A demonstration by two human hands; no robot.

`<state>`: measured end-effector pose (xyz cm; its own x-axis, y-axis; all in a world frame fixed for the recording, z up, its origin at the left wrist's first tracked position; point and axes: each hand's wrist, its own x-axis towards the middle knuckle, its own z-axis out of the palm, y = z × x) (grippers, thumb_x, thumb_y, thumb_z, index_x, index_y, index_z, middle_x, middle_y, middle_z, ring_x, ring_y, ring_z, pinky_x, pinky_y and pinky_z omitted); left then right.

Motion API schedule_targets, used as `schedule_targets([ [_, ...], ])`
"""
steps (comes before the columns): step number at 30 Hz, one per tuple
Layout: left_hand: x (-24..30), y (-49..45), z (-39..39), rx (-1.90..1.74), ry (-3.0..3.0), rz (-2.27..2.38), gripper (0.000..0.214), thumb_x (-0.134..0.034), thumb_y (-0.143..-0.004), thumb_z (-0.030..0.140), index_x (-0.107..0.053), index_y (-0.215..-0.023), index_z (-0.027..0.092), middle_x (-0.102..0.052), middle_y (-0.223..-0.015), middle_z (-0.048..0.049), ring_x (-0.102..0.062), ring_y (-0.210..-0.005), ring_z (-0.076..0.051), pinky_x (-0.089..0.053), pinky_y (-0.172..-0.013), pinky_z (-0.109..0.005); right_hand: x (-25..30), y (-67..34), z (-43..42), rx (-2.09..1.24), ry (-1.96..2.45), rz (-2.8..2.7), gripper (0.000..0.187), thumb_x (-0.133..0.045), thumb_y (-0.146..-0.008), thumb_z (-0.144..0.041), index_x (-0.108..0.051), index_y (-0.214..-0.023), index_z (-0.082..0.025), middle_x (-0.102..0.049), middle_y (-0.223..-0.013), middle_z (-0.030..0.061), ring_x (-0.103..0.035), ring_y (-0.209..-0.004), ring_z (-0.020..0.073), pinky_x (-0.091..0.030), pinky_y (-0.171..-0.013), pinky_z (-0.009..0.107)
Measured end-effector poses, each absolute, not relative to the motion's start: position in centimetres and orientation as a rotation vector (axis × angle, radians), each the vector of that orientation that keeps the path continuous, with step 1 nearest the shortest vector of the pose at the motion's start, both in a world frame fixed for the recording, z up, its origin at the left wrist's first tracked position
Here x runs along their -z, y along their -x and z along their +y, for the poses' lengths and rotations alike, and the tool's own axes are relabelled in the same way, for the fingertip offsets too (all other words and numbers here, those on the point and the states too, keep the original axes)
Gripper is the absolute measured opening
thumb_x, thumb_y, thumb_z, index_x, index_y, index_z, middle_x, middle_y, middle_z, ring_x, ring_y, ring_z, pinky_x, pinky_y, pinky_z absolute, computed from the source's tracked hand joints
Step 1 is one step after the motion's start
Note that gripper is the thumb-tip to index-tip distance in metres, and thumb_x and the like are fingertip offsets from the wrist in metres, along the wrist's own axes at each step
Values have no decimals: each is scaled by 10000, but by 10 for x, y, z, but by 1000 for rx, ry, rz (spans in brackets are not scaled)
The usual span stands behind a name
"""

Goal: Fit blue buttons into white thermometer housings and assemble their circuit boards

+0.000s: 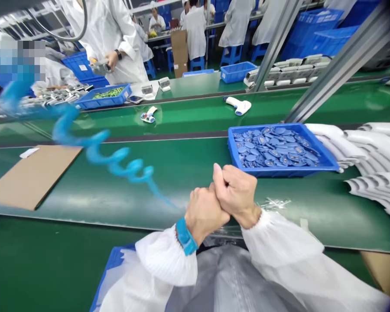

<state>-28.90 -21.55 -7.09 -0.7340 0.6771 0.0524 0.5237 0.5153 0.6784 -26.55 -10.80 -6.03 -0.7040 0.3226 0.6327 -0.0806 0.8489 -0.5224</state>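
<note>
My left hand (206,213) is closed in a fist above the near edge of the green work surface. A blue strap (186,236) is round its wrist, and a blue coiled cord (120,158) stretches from the far left toward this hand. Pressed against it on the right is my right hand (236,190), its fingers curled and its thumb pointing up. The inside of both fists is hidden, so I cannot make out anything in them. Just beyond my right hand stands a blue tray (282,173) full of flat blue oval parts (273,145).
Stacked white curved shells (373,147) lie at right. A cardboard sheet (35,173) is at left. On the belt are a white gun-shaped device (238,105) and an opened one (148,115). Metal posts (331,71) rise at right. A co-worker (113,43) in white stands opposite.
</note>
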Motion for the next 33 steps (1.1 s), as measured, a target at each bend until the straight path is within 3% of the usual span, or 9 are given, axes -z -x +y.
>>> schedule_targets([
  [3, 67, 293, -218, -1071, -1068, 2514, 152, -588, -785, 120, -680, -905, 118, -699, -784, -184, -663, -698, -347, -407, -659, -394, 60, 263, -108, -679, 178, -2215, 521, -430, -1019, -271, -286, -521, -226, -360, -503, -19, -319, -497, 111, -257, -542, 326],
  [8, 69, 291, -226, -1185, -1047, 2281, 154, -601, -842, 246, -656, -967, 176, -734, -845, -62, -669, -683, -235, -438, -587, -294, 61, 259, -106, -548, 166, -2297, 505, -516, -1013, -330, -373, -546, -200, -398, -533, -32, -371, -528, 94, -260, -538, 303],
  [12, 72, 284, -225, -1012, -1003, 2484, 302, -608, -781, 218, -653, -1055, 101, -731, -864, -146, -687, -740, -327, -453, -638, -365, 63, 260, -103, -527, 11, -2240, 504, -528, -999, -239, -378, -521, -187, -375, -522, -38, -345, -508, 80, -240, -528, 304],
  [14, 72, 284, -223, -975, -1029, 2503, 311, -630, -795, 251, -651, -1065, 99, -735, -886, -147, -690, -755, -327, -459, -657, -372, 64, 259, -102, -590, 32, -2198, 503, -531, -992, -221, -380, -513, -186, -365, -520, -40, -335, -504, 77, -239, -528, 303],
  [19, 70, 289, -226, -1315, -928, 2217, 275, -742, -826, 357, -663, -1017, 176, -732, -898, -26, -662, -734, -189, -432, -634, -278, 62, 251, -100, -800, 245, -2131, 500, -510, -1010, -272, -503, -519, -180, -452, -517, -24, -406, -507, 81, -283, -545, 293],
  [26, 59, 295, -235, -1260, -813, 2253, 315, -828, -788, 353, -681, -1040, 233, -707, -864, 38, -615, -748, -154, -407, -653, -253, 46, 237, -61, -1247, 604, -2184, 530, -487, -997, -556, -682, -645, -210, -657, -608, 2, -604, -572, 138, -428, -588, 287],
  [30, 59, 298, -233, -1209, -837, 2269, 291, -764, -848, 396, -636, -1049, 229, -685, -841, 28, -602, -722, -167, -377, -625, -263, 41, 239, -53, -1067, 427, -2396, 445, -482, -995, -550, -718, -804, -224, -736, -823, 22, -660, -787, 176, -455, -732, 302],
  [33, 66, 294, -224, -1171, -903, 2290, 251, -663, -889, 334, -568, -1073, 193, -678, -861, -25, -615, -699, -203, -361, -607, -293, 50, 249, -74, -803, 215, -2480, 419, -475, -1014, -451, -659, -728, -207, -684, -742, 19, -599, -722, 147, -383, -676, 287],
])
